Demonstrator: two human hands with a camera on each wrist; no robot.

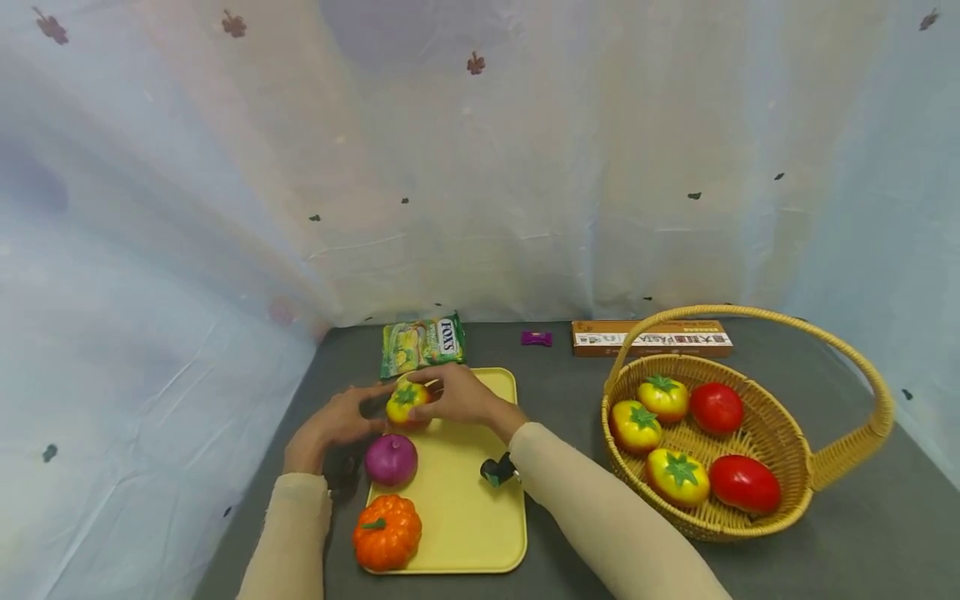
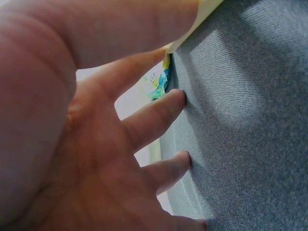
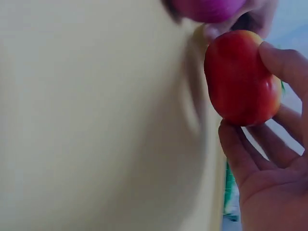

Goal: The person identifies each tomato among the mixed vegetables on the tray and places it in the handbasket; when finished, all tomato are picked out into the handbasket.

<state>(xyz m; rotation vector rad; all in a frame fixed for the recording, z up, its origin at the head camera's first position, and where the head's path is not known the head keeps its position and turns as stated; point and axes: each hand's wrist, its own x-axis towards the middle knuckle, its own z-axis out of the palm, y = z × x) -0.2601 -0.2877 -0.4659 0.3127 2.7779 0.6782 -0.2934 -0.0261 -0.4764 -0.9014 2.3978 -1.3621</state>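
Note:
My right hand (image 1: 465, 397) pinches a yellow-and-red toy fruit with a green leafy top (image 1: 406, 401) between thumb and fingers, over the far left corner of the yellow tray (image 1: 472, 517). In the right wrist view, the fruit's red underside (image 3: 240, 79) faces the camera, clear of the tray surface. My left hand (image 1: 345, 418) is at the tray's left edge, fingers spread and holding nothing; its fingertips (image 2: 179, 97) appear to touch the grey cloth. A purple toy onion (image 1: 392, 460) lies just nearer than the fruit, and an orange toy pumpkin (image 1: 387, 532) sits at the near left corner.
At the right stands a wicker basket (image 1: 776, 417) with a tall handle, holding several red and yellow toy fruits. Along the back lie a green Fox's bag (image 1: 420, 343), a purple wrapped sweet (image 1: 536, 338) and a pasta box (image 1: 652, 338). A small dark object (image 1: 495, 472) shows beside my right forearm.

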